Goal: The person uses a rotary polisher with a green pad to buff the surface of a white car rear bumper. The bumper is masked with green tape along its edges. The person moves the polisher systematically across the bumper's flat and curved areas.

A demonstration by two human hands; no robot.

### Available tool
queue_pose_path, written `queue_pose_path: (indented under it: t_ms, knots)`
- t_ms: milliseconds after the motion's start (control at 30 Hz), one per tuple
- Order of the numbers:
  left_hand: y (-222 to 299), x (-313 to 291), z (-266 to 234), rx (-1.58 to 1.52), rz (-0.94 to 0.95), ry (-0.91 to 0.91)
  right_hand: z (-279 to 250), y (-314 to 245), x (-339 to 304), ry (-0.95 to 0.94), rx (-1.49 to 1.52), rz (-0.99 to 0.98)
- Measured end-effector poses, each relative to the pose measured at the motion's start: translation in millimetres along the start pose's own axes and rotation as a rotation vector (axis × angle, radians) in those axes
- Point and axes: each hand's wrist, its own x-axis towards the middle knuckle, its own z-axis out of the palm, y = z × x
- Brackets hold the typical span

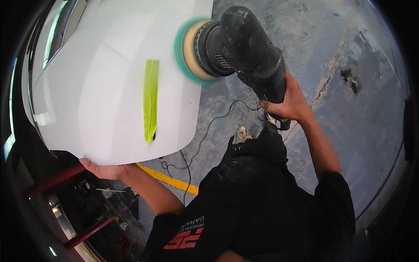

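My right hand [289,101] is closed around the rear grip of a black power polisher [244,41]. The polisher's round pad [188,52], teal-green with a cream layer behind it, is blurred at its rim. It overlaps the right edge of a glossy white car body panel [109,96]; whether it presses on the surface I cannot tell. Along the panel's near edge, my left hand [104,168] holds on, with its fingers partly hidden by the panel. A strip of yellow-green tape [150,98] runs lengthwise on the white surface.
A black power cord [207,133] trails over the grey-blue concrete floor [340,118]. Yellow line marking [168,180] crosses the floor beneath my left arm. At the right, a long crack [327,78] and a dark stain [350,81] show. Red beams [65,177] stand at the lower left.
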Motion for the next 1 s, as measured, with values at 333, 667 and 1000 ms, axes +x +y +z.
queue_pose_path:
  t_ms: [333, 667, 1000]
  knots:
    - [1, -1, 8, 0.008, -0.010, 0.062, 37, -44, -99, -0.209, -0.040, -0.184]
    - [3, 2, -4, -0.306, -0.146, -0.303, 16, -46, -65, -0.097, -0.046, -0.021]
    - [1, -9, 20, -0.150, -0.053, -0.085, 21, -55, -93, -0.170, -0.170, -0.141]
